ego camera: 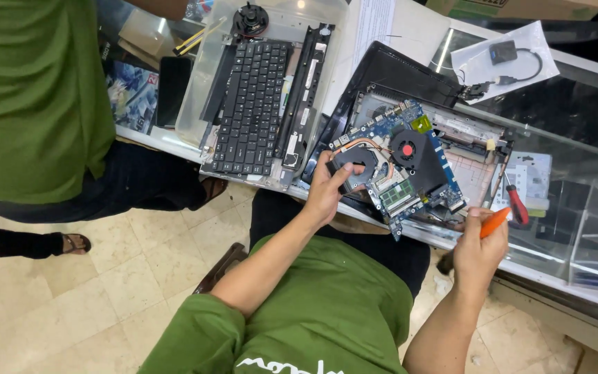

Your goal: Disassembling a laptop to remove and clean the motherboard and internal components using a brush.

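Green short-sleeved shirt, white lettering.

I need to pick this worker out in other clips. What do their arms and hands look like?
Both arms are bare below short green T-shirt sleeves. The left hand and right hand wear no gloves; no watch, ring or band is visible.

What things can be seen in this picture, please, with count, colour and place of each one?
opened laptop base with blue circuit board: one, black and blue, on glass counter
black cooling fan: one, at board's left end
detached black keyboard: one, in clear plastic tray
red-handled screwdriver: one, right of laptop
black cable in clear bag: one, counter top right
other person in green shirt: one, left
left hand: on the fan
right hand: holding orange-handled tool
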